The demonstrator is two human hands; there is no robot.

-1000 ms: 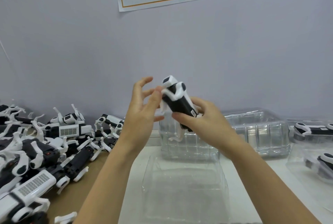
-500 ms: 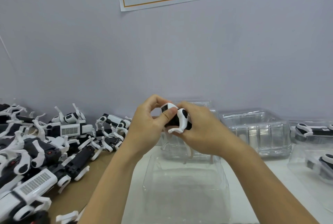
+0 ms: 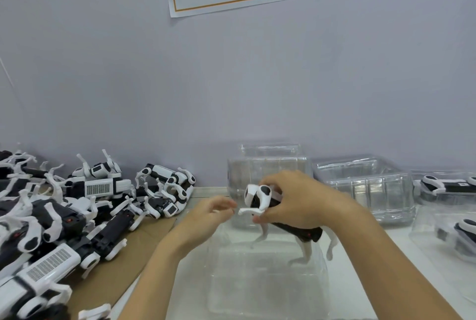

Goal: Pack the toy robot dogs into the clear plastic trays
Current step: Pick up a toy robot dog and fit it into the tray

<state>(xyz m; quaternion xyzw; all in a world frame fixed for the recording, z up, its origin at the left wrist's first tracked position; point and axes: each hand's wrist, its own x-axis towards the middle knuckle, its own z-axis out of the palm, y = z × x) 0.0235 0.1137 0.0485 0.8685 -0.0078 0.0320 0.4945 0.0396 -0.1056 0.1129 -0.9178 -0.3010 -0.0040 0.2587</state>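
Note:
My right hand grips a black-and-white toy robot dog by its body, holding it above a clear plastic tray in front of me. The dog's white legs hang down toward the tray. My left hand sits just left of the dog's head, fingers loosely curled, a small gap between its fingertips and the dog's front leg. It holds nothing that I can see.
A heap of several toy robot dogs lies on brown cardboard at the left. Stacked clear trays stand against the wall behind. Trays holding packed dogs are at the right.
The dog has been lowered from an upright pose in the air to just above the tray. My left hand has come off it and drawn slightly left.

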